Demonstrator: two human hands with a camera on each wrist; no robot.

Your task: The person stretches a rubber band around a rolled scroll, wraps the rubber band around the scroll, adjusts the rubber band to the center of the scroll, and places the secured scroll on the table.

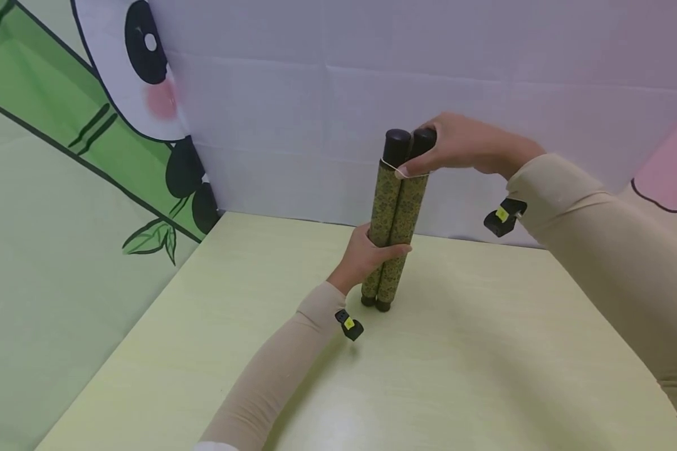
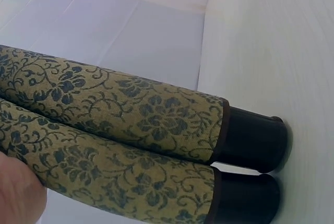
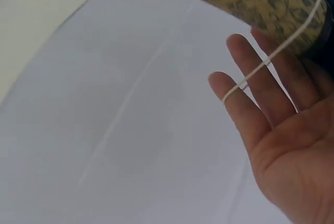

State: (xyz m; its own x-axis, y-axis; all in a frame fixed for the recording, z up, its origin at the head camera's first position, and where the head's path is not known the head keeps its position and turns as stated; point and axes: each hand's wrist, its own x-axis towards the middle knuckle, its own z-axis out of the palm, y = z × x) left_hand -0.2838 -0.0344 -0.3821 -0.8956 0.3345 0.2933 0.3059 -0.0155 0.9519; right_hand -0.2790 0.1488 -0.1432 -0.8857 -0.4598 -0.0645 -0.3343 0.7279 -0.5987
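Two slim scroll rolls [image 1: 396, 203], covered in gold-green floral brocade with black end knobs, stand upright side by side, tilted slightly. Their lower knobs [image 2: 250, 135] sit close over the table. My left hand [image 1: 367, 257] grips both rolls around the lower middle, thumb across the front. At the top, my right hand [image 1: 465, 147] reaches around the upper knobs, thumb in front and fingers behind. A thin white string [image 3: 261, 66] loops round the rolls just below those knobs. In the right wrist view it runs across the spread, fairly straight fingers [image 3: 242, 106]; the index finger is mostly hidden.
The pale yellow table [image 1: 457, 363] extends around the rolls. Behind it hangs a whitish cloth backdrop [image 1: 271, 138], with a green bamboo drawing [image 1: 62, 106] at left and a pink shape [image 1: 674, 166] at right. Small black cameras [image 1: 350, 325] are worn at both wrists.
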